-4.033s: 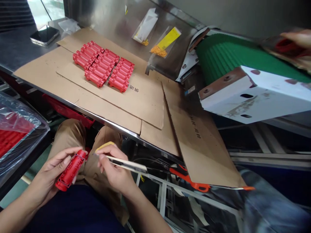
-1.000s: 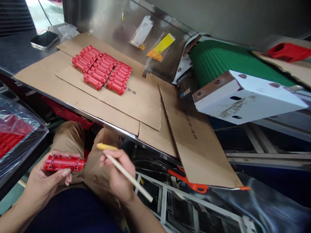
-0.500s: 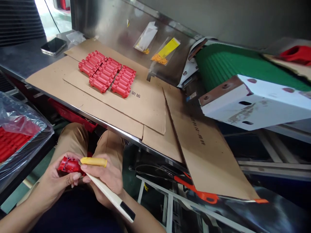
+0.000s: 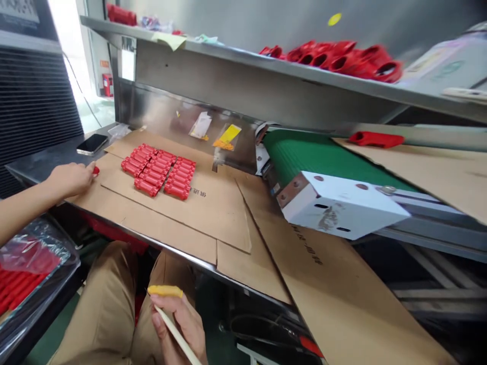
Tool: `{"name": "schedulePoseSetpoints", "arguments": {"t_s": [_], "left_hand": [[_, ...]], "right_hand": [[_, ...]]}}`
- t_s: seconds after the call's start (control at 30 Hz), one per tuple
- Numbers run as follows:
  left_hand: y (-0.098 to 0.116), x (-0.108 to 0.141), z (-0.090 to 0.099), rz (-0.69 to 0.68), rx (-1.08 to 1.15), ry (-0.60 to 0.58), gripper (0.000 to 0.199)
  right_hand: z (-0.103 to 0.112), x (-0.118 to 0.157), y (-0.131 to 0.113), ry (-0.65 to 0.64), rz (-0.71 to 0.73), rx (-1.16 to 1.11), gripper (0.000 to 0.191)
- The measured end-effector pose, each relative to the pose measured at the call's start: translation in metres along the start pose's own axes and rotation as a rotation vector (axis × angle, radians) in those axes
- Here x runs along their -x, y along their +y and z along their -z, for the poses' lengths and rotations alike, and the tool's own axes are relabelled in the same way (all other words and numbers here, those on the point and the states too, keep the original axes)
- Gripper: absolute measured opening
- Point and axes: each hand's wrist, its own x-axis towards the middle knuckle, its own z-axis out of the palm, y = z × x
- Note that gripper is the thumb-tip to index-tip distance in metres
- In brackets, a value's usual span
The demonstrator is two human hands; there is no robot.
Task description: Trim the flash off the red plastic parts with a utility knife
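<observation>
Holding a glossy red plastic part (image 4: 96,171) in its fingertips, the left hand (image 4: 74,178) is at the left end of the tan cardboard sheets (image 4: 213,218), fingers curled closed; only a rounded red tip shows, the rest hidden by the hand. Just beyond it, matching ribbed red plastic cylinders (image 4: 158,170) lie side by side in three neighbouring columns on the cardboard. Near the lap, the right hand (image 4: 180,329), one fingertip covered by a yellow rubbery sleeve (image 4: 165,290), pinches a slim cream-coloured stick (image 4: 177,334) between nearly closed thumb and fingers. At lower left, an open crate lined with clear, crinkled plastic (image 4: 70,256) contains many red pieces (image 4: 19,289), partly covered by the film. Against the shiny metal back panel (image 4: 162,109) are two clear plastic packets, one with a yellow slip above orange pieces (image 4: 228,136), the other with white slips (image 4: 200,125) and a little orange at its bottom.
</observation>
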Motion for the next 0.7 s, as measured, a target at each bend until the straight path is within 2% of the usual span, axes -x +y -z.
{"name": "schedulePoseSetpoints", "arguments": {"t_s": [0.1,0.17,0.23,0.3,0.33,0.4,0.47,0.57,0.63,0.7], "left_hand": [[0.017,-0.001,-0.016,-0.096,-0.053,0.03,0.045],[0.04,0.0,-0.029,-0.201,-0.056,0.014,0.039],[0.066,-0.004,-0.044,-0.319,-0.032,-0.045,0.024],[0.089,-0.01,-0.058,-0.39,0.008,-0.091,0.013],[0.097,-0.012,-0.062,-0.405,0.03,-0.099,0.013],[0.104,-0.005,-0.064,-0.408,0.082,-0.101,0.013],[0.102,0.024,-0.059,-0.398,0.147,-0.117,0.009],[0.095,0.105,-0.045,-0.34,0.362,-0.258,0.027],[0.096,0.166,-0.037,-0.119,0.775,-0.5,0.029],[0.102,0.216,-0.032,0.126,0.99,-0.569,0.03]], "right_hand": [[0.005,0.006,0.012,0.029,-0.044,0.01,0.017],[0.004,0.008,0.017,0.056,-0.104,-0.018,0.014],[0.003,0.007,0.017,0.051,-0.135,-0.039,0.013],[0.004,0.001,0.013,0.02,-0.109,-0.035,0.014],[0.007,-0.002,0.01,-0.001,-0.085,-0.03,0.014],[0.015,-0.009,0.003,-0.027,-0.065,-0.016,0.014],[0.023,-0.015,-0.003,-0.007,-0.122,-0.033,0.019],[0.029,-0.02,-0.011,0.07,-0.358,-0.17,0.023],[0.027,-0.022,-0.014,0.039,-0.515,-0.263,0.03],[0.02,-0.022,-0.015,-0.075,-0.614,-0.313,0.035]]}}
